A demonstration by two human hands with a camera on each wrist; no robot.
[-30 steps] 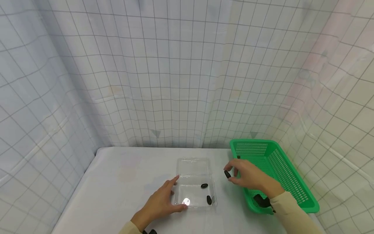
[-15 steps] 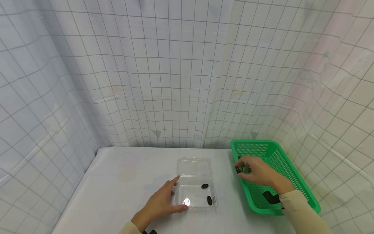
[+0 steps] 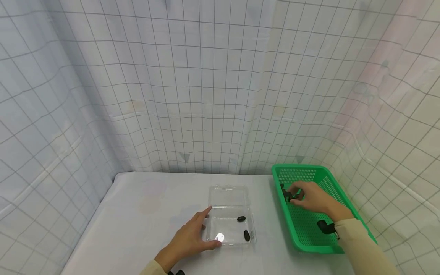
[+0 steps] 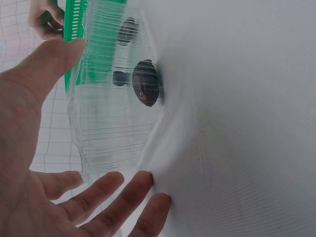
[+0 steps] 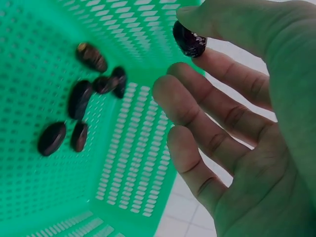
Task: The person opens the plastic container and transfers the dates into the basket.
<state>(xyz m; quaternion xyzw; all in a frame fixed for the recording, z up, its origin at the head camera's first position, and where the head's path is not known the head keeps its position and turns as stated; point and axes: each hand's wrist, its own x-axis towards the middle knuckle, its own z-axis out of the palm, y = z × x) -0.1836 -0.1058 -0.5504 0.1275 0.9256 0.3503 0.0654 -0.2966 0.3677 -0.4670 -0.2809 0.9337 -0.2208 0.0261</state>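
My left hand spans the left side of a clear plastic clamshell box, fingers spread and thumb along its front edge. The box lies with its lid folded back. Inside it are two dark, wrinkled dates, one date toward the back and another date near the front right. My right hand is over the green basket. In the right wrist view, thumb and index finger pinch a shiny dark date, while the other fingers extend apart from it.
Several more dates lie on the basket floor, among them a plump date and one date with a yellowish end. A white cloth covers the table. Gridded white curtains enclose its back and sides.
My right hand has moved right with the pinched date, from the table beside the box, across the basket's left rim, to over the basket. My left hand and the box have stayed put.
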